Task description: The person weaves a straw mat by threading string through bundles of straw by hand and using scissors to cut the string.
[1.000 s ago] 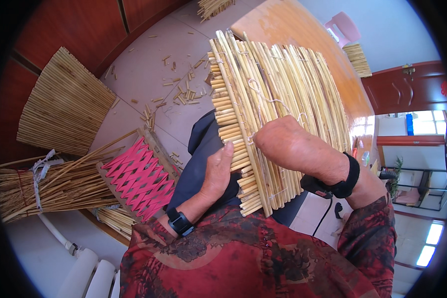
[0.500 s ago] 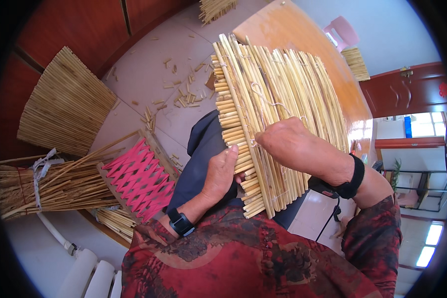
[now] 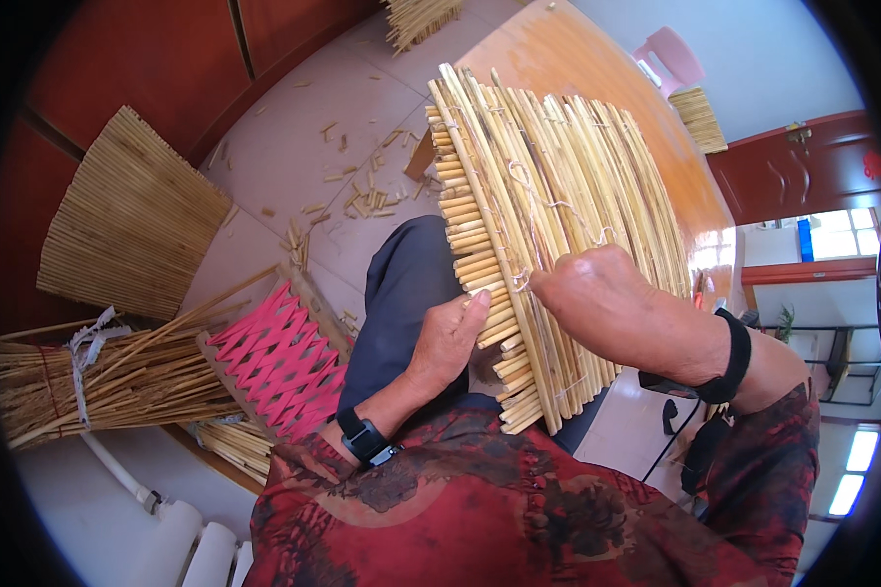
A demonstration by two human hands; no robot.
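Observation:
A panel of pale reed sticks [image 3: 607, 176], laced with thin white string [image 3: 519, 178], lies over my lap and the table edge, with a row of short crosswise stick ends along its left side. My left hand [image 3: 445, 338] grips those stick ends, thumb on top, other fingers mostly hidden underneath. My right hand [image 3: 597, 298] is closed at the long stick bordering them, beside a small loop of string; what its fingertips hold is hidden.
A wooden table [image 3: 538, 39] is beyond the panel; a pink chair [image 3: 675, 64] stands behind. At left are another reed mat [image 3: 127, 215], tied reed bundles [image 3: 49, 382], a pink-laced wooden frame [image 3: 274, 357] and a white radiator [image 3: 171, 543]. Several cut pieces [image 3: 362, 196] litter the floor.
Both hands and the panel have shifted a little rightward in the view over the last second. My right hand stays closed at the lacing and my left hand keeps its grip.

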